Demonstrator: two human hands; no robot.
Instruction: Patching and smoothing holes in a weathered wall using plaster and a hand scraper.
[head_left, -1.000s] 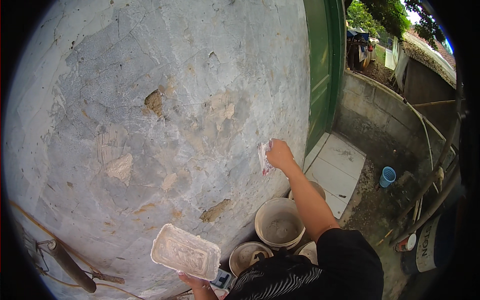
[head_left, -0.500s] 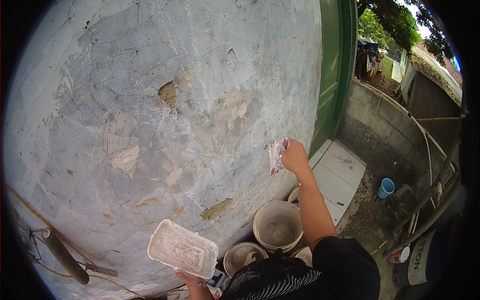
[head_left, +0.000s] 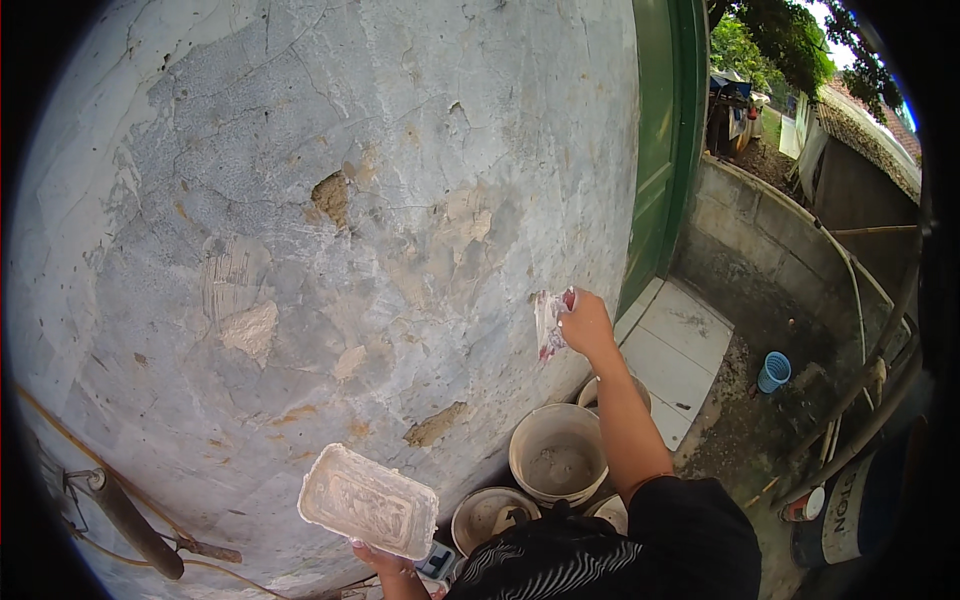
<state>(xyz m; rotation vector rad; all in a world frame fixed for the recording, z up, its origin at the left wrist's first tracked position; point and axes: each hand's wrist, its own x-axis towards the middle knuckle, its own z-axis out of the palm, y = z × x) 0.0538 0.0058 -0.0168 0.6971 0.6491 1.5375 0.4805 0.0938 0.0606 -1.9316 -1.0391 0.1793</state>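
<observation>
My right hand [head_left: 586,322] is closed around a putty scraper [head_left: 548,318], a flat piece with reddish parts smeared in white putty. Its blade lies at the wall [head_left: 330,290], not far from the green door; whether it presses on the surface I cannot tell. Lower down, my left hand [head_left: 385,562] grips a rectangular tray [head_left: 368,500] from beneath, its fingers mostly hidden. Pale putty coats the tray's inside and rim. Cracked grey-white paint covers the wall, with a hole [head_left: 330,200], a chipped spot [head_left: 436,425] and a beige patch [head_left: 250,332].
Below my right arm stand a large bucket [head_left: 520,445] and a smaller bucket [head_left: 458,525]. A paint roller [head_left: 135,525] and a brown hose [head_left: 60,425] are at lower left. To the right are the green door [head_left: 655,150], white tiles [head_left: 685,330], a blue basket [head_left: 774,372] and a drum [head_left: 850,525].
The scraper and my right hand have shifted slightly left and down along the wall. The tray stays in my left hand, almost unmoved.
</observation>
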